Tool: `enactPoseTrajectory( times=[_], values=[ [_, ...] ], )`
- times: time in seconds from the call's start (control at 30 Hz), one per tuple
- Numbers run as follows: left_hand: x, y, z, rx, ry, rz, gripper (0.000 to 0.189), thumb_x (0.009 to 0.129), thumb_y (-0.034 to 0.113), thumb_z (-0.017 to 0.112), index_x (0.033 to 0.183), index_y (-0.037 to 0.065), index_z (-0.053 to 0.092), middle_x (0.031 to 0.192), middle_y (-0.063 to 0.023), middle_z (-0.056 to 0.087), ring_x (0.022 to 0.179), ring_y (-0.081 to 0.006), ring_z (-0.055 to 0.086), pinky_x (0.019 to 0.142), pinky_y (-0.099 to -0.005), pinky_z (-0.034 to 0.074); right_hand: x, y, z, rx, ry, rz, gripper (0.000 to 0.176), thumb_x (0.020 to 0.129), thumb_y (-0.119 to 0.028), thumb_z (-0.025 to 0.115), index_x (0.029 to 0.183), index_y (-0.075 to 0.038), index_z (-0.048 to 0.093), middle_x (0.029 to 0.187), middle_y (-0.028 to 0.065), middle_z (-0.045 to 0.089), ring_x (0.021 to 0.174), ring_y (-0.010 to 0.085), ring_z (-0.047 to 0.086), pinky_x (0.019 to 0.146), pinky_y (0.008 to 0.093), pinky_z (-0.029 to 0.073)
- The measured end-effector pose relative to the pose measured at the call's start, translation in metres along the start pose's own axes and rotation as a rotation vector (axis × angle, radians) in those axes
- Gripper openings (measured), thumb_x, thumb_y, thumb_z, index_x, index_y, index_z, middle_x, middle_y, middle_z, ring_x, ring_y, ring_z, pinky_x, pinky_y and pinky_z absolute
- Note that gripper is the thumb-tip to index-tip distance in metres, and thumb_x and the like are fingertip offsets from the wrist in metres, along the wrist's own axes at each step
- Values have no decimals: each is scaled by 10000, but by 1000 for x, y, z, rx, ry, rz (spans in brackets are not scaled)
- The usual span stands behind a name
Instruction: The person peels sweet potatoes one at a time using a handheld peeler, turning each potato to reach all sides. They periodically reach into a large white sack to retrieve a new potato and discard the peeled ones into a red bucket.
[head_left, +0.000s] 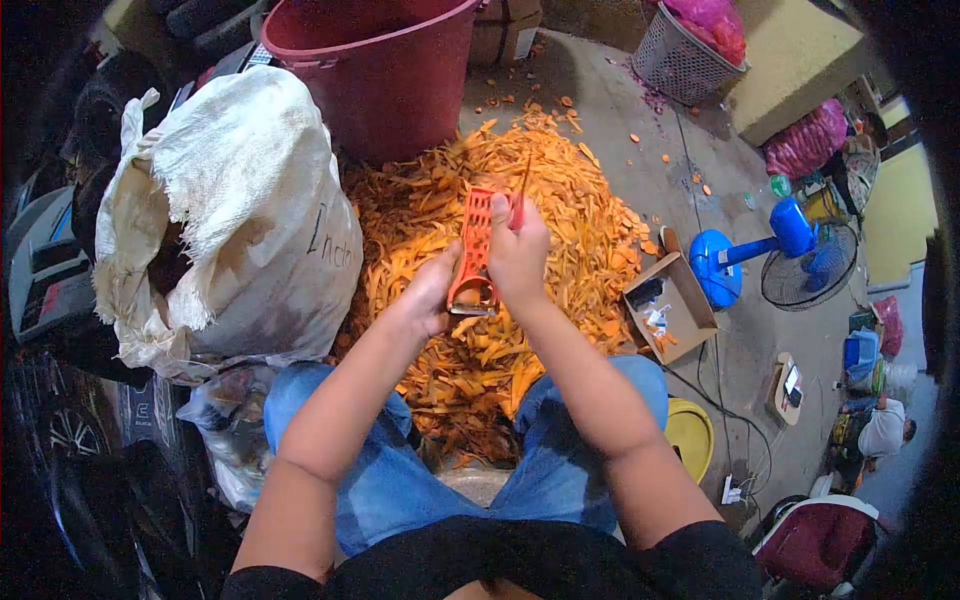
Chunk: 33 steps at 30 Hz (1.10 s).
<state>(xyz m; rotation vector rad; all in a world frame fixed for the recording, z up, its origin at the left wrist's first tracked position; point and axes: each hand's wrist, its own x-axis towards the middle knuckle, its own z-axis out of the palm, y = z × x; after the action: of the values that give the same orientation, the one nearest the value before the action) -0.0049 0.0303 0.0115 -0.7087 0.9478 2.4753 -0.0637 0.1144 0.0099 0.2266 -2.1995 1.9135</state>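
Observation:
Held in front of me above the peelings is an orange-red peeler (477,240) with a holed handle and its metal blade end toward me. My left hand (436,288) grips its left side, the fingers partly hidden behind it. My right hand (520,250) is closed at its right side, with the thumb pressed on the handle. From the same right fist sticks up a small knife (518,212) with a red handle and a thin blade. A large heap of orange peelings (570,230), which look like carrot, lies beneath both hands and between my legs.
Left stands a white woven sack (250,170); behind the heap, a big dark-red tub (375,80). To the right are a cardboard box (690,330), a blue fan (715,268), cables and a yellow lid-like object (690,435). A person (880,430) sits far right.

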Motion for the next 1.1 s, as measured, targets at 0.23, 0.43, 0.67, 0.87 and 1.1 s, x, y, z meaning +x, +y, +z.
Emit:
enactPoseTrajectory(
  times=[0.23, 0.43, 0.67, 0.87, 1.1],
  values=[
    [-20, -3, 7, 389, 40, -221, 394, 827, 409, 316, 992, 76, 445, 795, -75, 538, 653, -179, 558, 498, -298, 477, 67, 34, -48, -270, 388, 2, 236, 794, -194, 461, 645, -12, 452, 558, 116, 485, 500, 233, 464, 483, 329, 364],
    [2, -1, -9, 154, 14, -127, 367, 817, 409, 346, 984, 98, 448, 778, -70, 531, 639, -174, 551, 508, -284, 474, 40, 6, -24, 355, 218, 262, 222, 821, -187, 438, 684, -16, 469, 639, 24, 521, 569, 100, 467, 500, 252, 379],
    [1, -4, -5, 56, 27, 1, 361, 842, 381, 272, 949, 88, 454, 743, -61, 529, 635, -163, 539, 494, -281, 454, -3, -17, -7, -259, -13, 50, 237, 785, -226, 475, 659, -27, 451, 526, 147, 445, 476, 253, 438, 455, 341, 330],
    [-21, 1, 7, 242, -24, -233, 373, 852, 373, 242, 916, 68, 446, 693, -58, 490, 588, -160, 505, 486, -261, 438, 68, 25, -53, -342, 485, 31, 248, 798, -220, 447, 648, -23, 462, 537, 85, 482, 484, 197, 448, 480, 317, 356],
    [2, 2, -9, 50, -32, -159, 386, 849, 374, 239, 928, 73, 467, 716, -55, 507, 561, -158, 499, 482, -275, 440, 13, -1, -5, 91, 81, 31, 264, 807, -230, 452, 643, -24, 431, 512, 27, 389, 483, 116, 369, 463, 285, 320]
  ],
)
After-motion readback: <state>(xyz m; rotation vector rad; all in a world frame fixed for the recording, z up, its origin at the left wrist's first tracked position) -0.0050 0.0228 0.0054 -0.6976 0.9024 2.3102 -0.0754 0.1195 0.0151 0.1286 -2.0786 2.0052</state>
